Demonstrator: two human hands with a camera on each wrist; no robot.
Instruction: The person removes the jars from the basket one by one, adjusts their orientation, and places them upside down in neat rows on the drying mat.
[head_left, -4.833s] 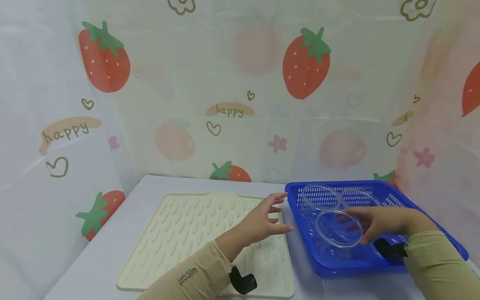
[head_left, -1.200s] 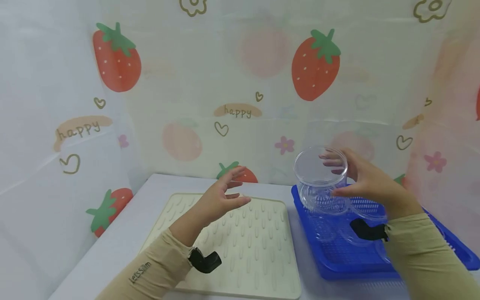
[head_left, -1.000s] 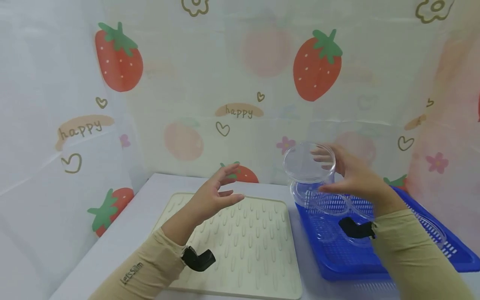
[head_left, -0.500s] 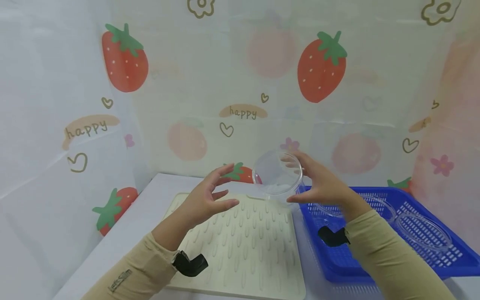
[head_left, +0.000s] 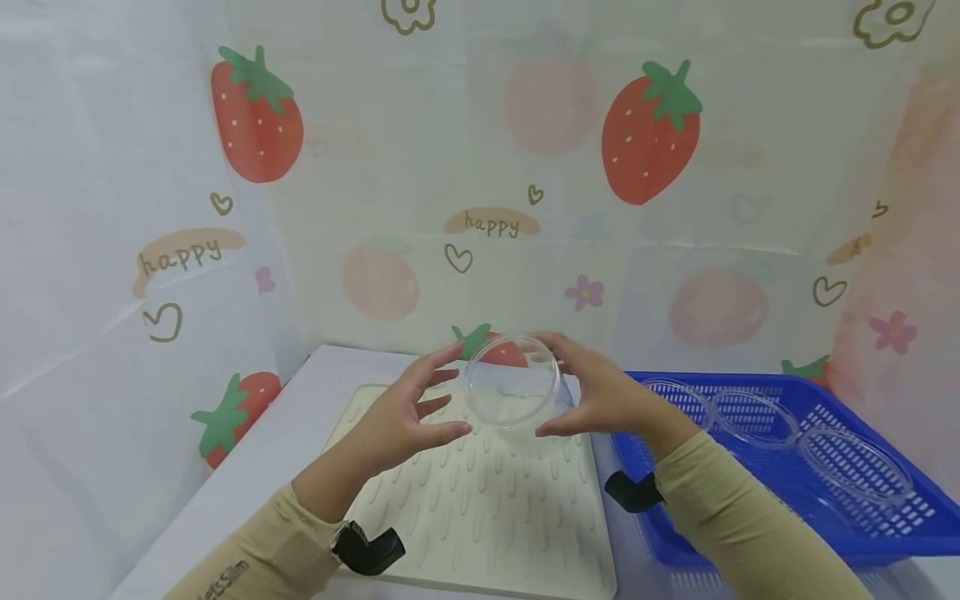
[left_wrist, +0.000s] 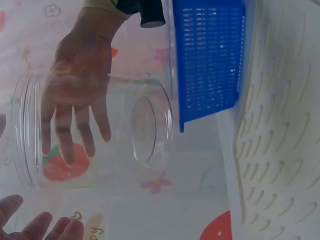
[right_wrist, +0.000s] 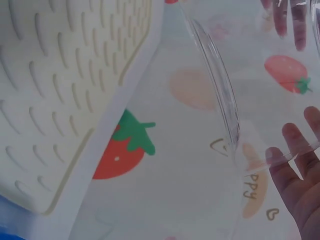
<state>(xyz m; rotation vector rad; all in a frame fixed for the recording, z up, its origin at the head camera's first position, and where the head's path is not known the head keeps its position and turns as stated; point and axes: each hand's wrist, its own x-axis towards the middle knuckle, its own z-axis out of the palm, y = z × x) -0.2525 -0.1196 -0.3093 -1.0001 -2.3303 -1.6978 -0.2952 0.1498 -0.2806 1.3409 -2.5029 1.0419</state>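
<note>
A clear plastic jar (head_left: pixel 512 381) is held in the air by my right hand (head_left: pixel 600 392), fingers and thumb spread round its right side. Beneath it lies a cream mat (head_left: pixel 480 517) with raised ridges. My left hand (head_left: pixel 401 417) stands just left of the jar, thumb and fingers apart and relaxed, nothing in them. In the left wrist view the jar (left_wrist: pixel 100 130) shows side-on, its ringed rim to the left and round base to the right, with my right hand visible through the wall. The right wrist view catches the jar's curved edge (right_wrist: pixel 220 80) beside my right fingers (right_wrist: pixel 295 175).
To the right of the mat sits a blue plastic basket (head_left: pixel 720 533) with slotted walls, several clear round pieces (head_left: pixel 855 464) inside it. A white cloth with printed strawberries (head_left: pixel 651 137) hangs behind and at both sides of the white table.
My right hand has lifted the jar out of the basket and carried it left over the mat, then lower. My left hand went left earlier, and now the jar is close to it.
</note>
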